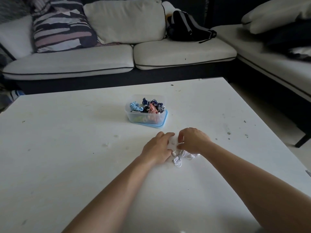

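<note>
Thin looped white cord, clear plastic tub

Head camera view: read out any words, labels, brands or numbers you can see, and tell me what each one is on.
There is no readable text in this view.
The box of cords: no label shows.
The lid under it: plain blue.
The earphones: too small to show any marking.
The backpack: no logo legible.
The pillow: stripes only, no letters.
</note>
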A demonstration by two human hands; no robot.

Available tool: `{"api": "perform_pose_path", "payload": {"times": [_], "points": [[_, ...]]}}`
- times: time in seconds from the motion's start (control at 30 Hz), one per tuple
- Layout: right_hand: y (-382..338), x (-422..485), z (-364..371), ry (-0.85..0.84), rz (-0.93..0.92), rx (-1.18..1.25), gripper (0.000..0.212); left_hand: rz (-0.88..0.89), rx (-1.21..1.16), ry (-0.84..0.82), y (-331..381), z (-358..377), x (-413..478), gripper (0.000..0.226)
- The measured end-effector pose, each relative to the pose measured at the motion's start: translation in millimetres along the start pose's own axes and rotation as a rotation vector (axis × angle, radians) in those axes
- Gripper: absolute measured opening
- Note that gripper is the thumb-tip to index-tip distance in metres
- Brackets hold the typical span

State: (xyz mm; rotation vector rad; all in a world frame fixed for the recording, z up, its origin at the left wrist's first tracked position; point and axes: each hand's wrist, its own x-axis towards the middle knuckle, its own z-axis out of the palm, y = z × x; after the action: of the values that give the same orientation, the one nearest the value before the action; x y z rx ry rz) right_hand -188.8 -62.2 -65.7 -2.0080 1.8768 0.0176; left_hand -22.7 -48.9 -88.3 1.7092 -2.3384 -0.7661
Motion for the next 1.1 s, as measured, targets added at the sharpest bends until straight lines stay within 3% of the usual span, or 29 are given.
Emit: {"api": "perform_pose_path", "payload": {"times": [0.13, 0.23, 0.33, 0.47, 0.53, 0.63, 0.73, 0.87, 1.1], "points": [[6, 1, -7, -0.029, -0.035, 0.072, 0.014, -0.012, -0.013, -0.013, 0, 2, 3, 0.041], [7, -1, -18, -0.012, -0.082, 0.264, 0.014, 0.012, -0.107, 0.028, 4, -2, -1, 0.001], [5, -4, -24, -0.022, -0.082, 0.504, 0.013, -0.031, -0.309, 0.063, 8, -10, -7, 0.016], [-3, -12, -30, -0.036, -0.045, 0.724, 0.020, -0.187, -0.908, 0.017, 12, -22, -18, 0.026], [-11, -18, -34, -0.065, -0.038, 0.857, 0.021, -0.248, -1.091, 0.015, 13, -31, -25, 0.034], [-24, -26, -37, -0.099, -0.044, 0.917, 0.018, -0.290, -1.339, -0.004, 12, -51, -40, 0.042], [-41, -38, -42, -0.123, -0.063, 0.965, 0.014, -0.271, -1.481, -0.024, 8, -74, -58, 0.034], [-60, -48, -46, -0.162, -0.129, 0.998, 0.014, -0.243, -1.431, 0.047, 3, -87, -78, 0.018], [-71, -52, -27, -0.121, -0.143, 0.697, 0.020, -0.262, -1.225, 0.184, -9, -78, -90, 0.015]]}}
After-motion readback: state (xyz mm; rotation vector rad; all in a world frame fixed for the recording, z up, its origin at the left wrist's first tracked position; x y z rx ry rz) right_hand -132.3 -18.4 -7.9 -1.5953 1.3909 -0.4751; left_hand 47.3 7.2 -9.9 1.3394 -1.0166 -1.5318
